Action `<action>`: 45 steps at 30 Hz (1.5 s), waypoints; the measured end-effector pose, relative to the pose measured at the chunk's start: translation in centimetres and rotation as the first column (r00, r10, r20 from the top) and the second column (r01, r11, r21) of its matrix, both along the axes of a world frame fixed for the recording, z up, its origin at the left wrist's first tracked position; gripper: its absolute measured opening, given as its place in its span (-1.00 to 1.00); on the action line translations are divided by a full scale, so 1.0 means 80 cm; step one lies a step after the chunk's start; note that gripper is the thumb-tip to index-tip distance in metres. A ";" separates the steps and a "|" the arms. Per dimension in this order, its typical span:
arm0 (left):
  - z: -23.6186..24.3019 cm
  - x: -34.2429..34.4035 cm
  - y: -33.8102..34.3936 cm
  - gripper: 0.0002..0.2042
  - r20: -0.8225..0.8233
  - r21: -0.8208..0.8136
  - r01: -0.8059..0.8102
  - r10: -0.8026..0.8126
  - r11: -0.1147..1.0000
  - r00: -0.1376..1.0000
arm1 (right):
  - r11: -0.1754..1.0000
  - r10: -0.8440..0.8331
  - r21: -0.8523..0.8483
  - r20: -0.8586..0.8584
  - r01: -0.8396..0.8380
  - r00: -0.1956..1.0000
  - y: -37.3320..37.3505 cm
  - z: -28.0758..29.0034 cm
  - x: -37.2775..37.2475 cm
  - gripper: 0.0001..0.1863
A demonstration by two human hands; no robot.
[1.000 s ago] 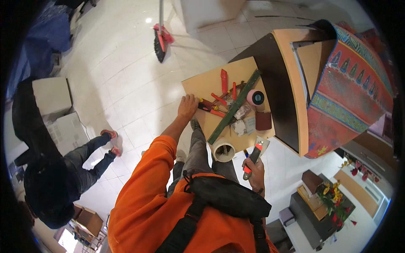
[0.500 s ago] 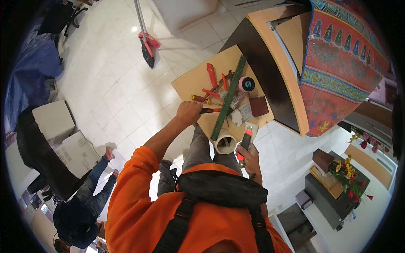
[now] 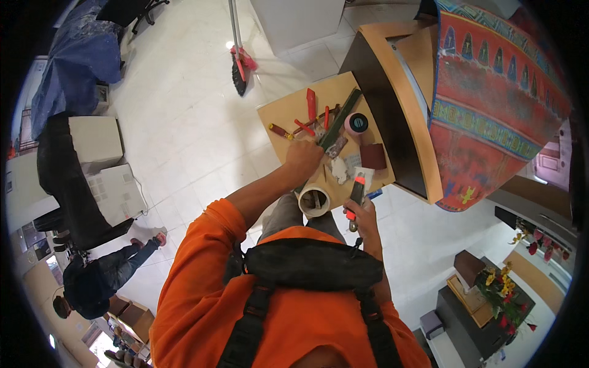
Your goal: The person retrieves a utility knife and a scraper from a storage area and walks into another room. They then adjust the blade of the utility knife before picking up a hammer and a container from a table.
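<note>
My left hand [image 3: 304, 159] is closed over the long green bar [image 3: 336, 119], which slants across a light wooden board [image 3: 273, 113]; the fingers' undersides are hidden. In my right hand [image 3: 364, 214], at the board's near right corner, is a putty knife [image 3: 358, 191] with a black and orange handle and a pale, wide blade pointing away from me. Between the hands, at the near edge, stands a round cream container [image 3: 314, 201], open at the top, with something inside. White crumpled material [image 3: 338, 170] and a brown sandpaper-like piece [image 3: 373, 157] lie beyond the putty knife.
A red-handled tool [image 3: 311, 104], a yellow-handled screwdriver [image 3: 281, 131] and a pink can with black lid [image 3: 356, 124] lie on the board. A dark wooden desk [image 3: 392, 104] borders it. A broom [image 3: 238, 73] stands on the tiles; another person [image 3: 92, 276] is at left.
My left hand has moved right and a little away, onto the green bar, which now slants more. The black and orange tool it held is no longer visible. The right hand still grips the putty knife.
</note>
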State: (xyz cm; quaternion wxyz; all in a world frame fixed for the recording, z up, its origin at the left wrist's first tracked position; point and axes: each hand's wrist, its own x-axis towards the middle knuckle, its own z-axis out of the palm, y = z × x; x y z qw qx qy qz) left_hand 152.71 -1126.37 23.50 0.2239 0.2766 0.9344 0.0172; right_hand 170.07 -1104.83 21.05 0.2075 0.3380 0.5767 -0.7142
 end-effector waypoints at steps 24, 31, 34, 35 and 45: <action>0.113 0.060 -0.203 -0.59 0.469 0.213 -0.947 0.825 0.240 0.315 | 0.982 -0.074 -0.178 -0.037 0.066 0.997 0.047 0.008 0.023 -0.74; 0.033 0.130 -0.310 -0.64 0.881 0.195 -0.912 0.473 -0.360 0.002 | 0.956 0.017 -0.290 -0.064 -0.035 0.998 -0.079 0.025 -0.028 -0.82; 0.007 0.135 -0.345 -0.72 0.967 0.141 -0.838 0.255 -0.527 0.002 | 0.916 0.020 -0.400 -0.030 -0.030 0.999 -0.161 0.020 -0.054 -0.79; -0.001 0.132 -0.360 -0.73 0.986 0.086 -0.814 0.167 -0.575 -0.014 | 0.908 0.011 -0.419 -0.019 -0.018 1.000 -0.193 0.021 -0.063 -0.76; -0.035 0.141 -0.530 -0.61 0.949 0.110 -0.837 0.308 -0.537 -0.073 | 0.798 0.103 -0.593 -0.037 -0.105 0.994 -0.596 -0.042 -0.180 -0.70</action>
